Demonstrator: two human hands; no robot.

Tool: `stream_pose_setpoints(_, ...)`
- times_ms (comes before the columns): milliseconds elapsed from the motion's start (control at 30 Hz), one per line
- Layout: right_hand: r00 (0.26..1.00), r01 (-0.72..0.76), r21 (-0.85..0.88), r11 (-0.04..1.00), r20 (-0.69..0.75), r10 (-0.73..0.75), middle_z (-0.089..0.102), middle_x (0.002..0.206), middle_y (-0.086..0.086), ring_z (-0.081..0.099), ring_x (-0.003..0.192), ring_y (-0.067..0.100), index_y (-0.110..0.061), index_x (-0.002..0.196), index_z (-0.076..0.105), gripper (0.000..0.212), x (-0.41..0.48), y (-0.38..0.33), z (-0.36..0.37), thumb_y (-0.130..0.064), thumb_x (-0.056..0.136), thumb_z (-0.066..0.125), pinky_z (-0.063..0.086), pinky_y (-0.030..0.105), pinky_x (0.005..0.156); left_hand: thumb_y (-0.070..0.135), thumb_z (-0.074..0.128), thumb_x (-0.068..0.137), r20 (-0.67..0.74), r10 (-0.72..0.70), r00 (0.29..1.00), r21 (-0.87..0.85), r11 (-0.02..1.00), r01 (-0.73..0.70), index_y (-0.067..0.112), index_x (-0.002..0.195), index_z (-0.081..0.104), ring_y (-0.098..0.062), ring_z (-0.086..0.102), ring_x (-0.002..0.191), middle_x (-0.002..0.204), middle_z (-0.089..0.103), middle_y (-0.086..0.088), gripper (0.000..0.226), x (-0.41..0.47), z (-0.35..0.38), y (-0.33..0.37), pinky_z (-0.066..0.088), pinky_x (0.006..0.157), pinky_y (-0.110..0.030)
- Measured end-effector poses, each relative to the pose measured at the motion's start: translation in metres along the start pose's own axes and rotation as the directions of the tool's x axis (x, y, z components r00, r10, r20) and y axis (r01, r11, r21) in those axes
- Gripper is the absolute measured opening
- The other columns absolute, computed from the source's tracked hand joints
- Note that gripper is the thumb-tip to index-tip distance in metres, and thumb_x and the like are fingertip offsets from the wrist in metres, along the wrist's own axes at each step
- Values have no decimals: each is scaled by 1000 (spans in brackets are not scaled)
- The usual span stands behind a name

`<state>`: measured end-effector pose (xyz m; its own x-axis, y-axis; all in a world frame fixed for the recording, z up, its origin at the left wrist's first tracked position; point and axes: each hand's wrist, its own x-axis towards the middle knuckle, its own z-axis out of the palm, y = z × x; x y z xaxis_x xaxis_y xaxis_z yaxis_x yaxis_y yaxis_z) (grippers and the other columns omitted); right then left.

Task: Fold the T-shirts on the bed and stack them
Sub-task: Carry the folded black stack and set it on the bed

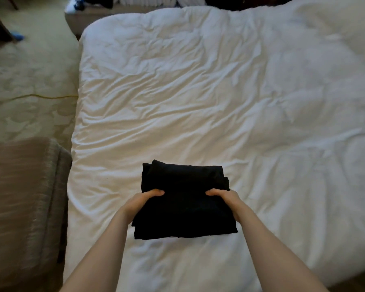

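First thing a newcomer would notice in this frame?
The black folded stack at the near middle of the bed, dark against the rumpled white duvet. The left hand and right hand grip its two sides, thumbs on top. A grey-brown chair stands left of the bed.

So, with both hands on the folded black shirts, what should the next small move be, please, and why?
Probably lower the black folded pile flat onto the white duvet and release. The left hand and right hand grip its sides with thumbs on top, it already looks folded, and its near edge seems raised off the bedding.
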<state>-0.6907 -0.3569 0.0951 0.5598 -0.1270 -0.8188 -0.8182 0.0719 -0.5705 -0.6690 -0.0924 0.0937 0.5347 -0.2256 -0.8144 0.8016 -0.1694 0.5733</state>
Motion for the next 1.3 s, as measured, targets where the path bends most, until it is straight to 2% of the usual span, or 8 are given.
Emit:
stream_pose_setpoints(133, 999, 31, 53, 998, -31, -29, 68, 103, 15, 65, 91, 30, -4, 113, 60, 44, -27, 5, -40, -18, 74, 74, 53, 34, 68, 46, 74, 62, 47, 58, 997, 110, 992, -63, 9, 111, 60, -28, 67, 94, 106, 68, -12, 62, -15, 38, 18, 51, 75, -32)
stream_pose_setpoints(267, 993, 87, 116, 989, -91, -77, 67, 104, 14, 65, 91, 29, -4, 114, 58, 45, -63, 16, -86, -21, 75, 73, 52, 33, 66, 43, 69, 77, 80, 113, 990, 212, 969, -128, 9, 111, 60, -28, 66, 94, 105, 68, -13, 49, -31, 86, 34, 51, 83, -34)
stream_pose_setpoints(633, 951, 183, 253, 950, -289, -107, 66, 102, 15, 65, 88, 28, -3, 115, 56, 45, -173, 93, -207, -22, 77, 72, 52, 32, 66, 47, 72, 73, 220, 137, 966, 370, 904, -213, 8, 111, 59, -28, 67, 92, 103, 69, -13, 56, -80, 233, 17, 53, 78, -33)
stream_pose_setpoints(833, 909, 224, 338, 914, -411, -71, 66, 100, 14, 64, 88, 27, -4, 113, 56, 47, -232, 167, -264, -24, 75, 74, 52, 31, 67, 45, 73, 73, 352, 110, 929, 444, 855, -269, 6, 116, 58, -29, 68, 92, 104, 69, -14, 60, -109, 316, -15, 54, 76, -34)
stream_pose_setpoints(933, 888, 257, 399, 880, -458, -51, 64, 98, 12, 63, 88, 26, -7, 109, 53, 41, -258, 204, -286, -22, 77, 74, 52, 31, 72, 49, 75, 57, 408, 71, 910, 488, 826, -283, 5, 114, 60, -29, 68, 91, 103, 70, -14, 73, -119, 354, -33, 54, 77, -34)
stream_pose_setpoints(1067, 853, 270, 449, 852, -521, 5, 64, 105, 15, 64, 92, 30, -5, 123, 51, 56, -286, 248, -314, -25, 75, 73, 53, 33, 73, 54, 78, 41, 484, 19, 875, 544, 777, -318, 6, 114, 59, -29, 68, 92, 104, 69, -14, 89, -124, 402, -56, 55, 79, -35)
stream_pose_setpoints(1200, 828, 269, 491, 828, -557, 61, 61, 109, 15, 62, 97, 31, -8, 128, 46, 62, -309, 284, -338, -28, 76, 71, 51, 35, 77, 49, 75, 64, 528, -21, 849, 581, 739, -343, 5, 119, 55, -29, 66, 97, 108, 66, -14, 74, -133, 448, -76, 53, 85, -35)
stream_pose_setpoints(1300, 810, 281, 521, 806, -579, 92, 58, 110, 15, 58, 100, 31, -9, 125, 44, 58, -321, 306, -352, -29, 78, 70, 48, 37, 82, 53, 74, 50, 568, -56, 821, 606, 703, -371, 6, 119, 53, -29, 65, 98, 110, 65, -14, 86, -137, 477, -84, 53, 83, -34)
